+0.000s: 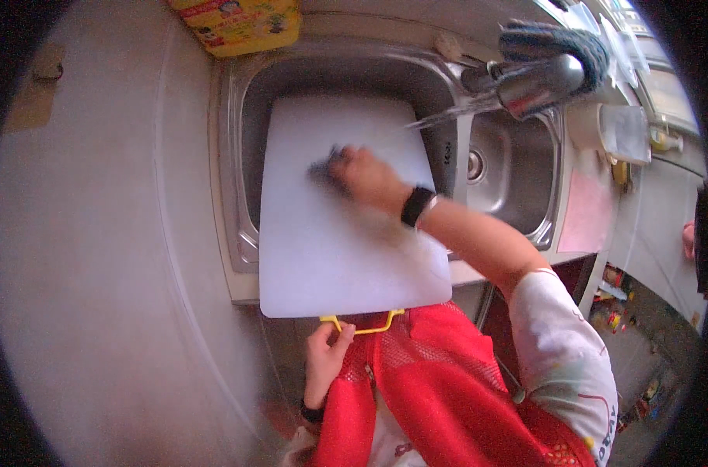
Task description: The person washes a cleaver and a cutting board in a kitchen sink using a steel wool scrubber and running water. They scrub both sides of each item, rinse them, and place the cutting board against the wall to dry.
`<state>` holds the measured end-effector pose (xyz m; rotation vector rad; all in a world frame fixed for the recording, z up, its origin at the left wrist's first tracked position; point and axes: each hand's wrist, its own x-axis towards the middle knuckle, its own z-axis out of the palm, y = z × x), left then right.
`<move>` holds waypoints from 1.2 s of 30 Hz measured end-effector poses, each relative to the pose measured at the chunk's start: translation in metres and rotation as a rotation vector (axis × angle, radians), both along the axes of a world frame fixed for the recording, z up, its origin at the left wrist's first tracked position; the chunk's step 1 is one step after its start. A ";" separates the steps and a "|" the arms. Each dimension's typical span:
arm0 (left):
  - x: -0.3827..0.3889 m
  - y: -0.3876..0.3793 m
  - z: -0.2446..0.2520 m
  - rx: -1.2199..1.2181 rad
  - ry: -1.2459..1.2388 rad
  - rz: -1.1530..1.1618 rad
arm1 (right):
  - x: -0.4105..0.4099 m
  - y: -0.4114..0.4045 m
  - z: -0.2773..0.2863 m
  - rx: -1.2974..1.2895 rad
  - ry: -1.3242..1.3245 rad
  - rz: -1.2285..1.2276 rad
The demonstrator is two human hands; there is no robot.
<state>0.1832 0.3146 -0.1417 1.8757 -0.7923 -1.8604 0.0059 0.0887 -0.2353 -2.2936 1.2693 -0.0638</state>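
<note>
A large white plastic cutting board [330,257] leans in the bigger basin of a steel double sink, its near end jutting over the front rim. My left hand [329,350] holds the yellow handle [370,331] at the board's near end. My right hand [363,175], with a black band on the wrist, presses a dark, blurred scrubber or cloth [325,170] on the board's upper middle. Motion blurs the hand and what it holds. Water [447,111] streams from the metal faucet [529,84] at the upper right towards the board's right edge.
The smaller basin [508,175] lies right of the board. A dark striped cloth [541,41] hangs over the faucet. Behind the sink stands a yellow printed package [243,26]. A pink sheet [587,213] and a clear plastic container [622,134] are at the right. A pale wall [97,233] rises at the left.
</note>
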 end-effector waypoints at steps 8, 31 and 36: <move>0.015 -0.033 0.042 -0.121 -0.251 -0.252 | -0.089 -0.029 -0.010 0.421 -0.669 -0.736; -0.084 -0.177 -0.007 -0.637 -0.449 -1.355 | -0.122 0.149 0.075 0.184 -0.452 -0.272; -0.079 -0.154 -0.002 -0.649 -0.445 -1.344 | -0.110 0.164 0.070 0.142 -0.328 -0.270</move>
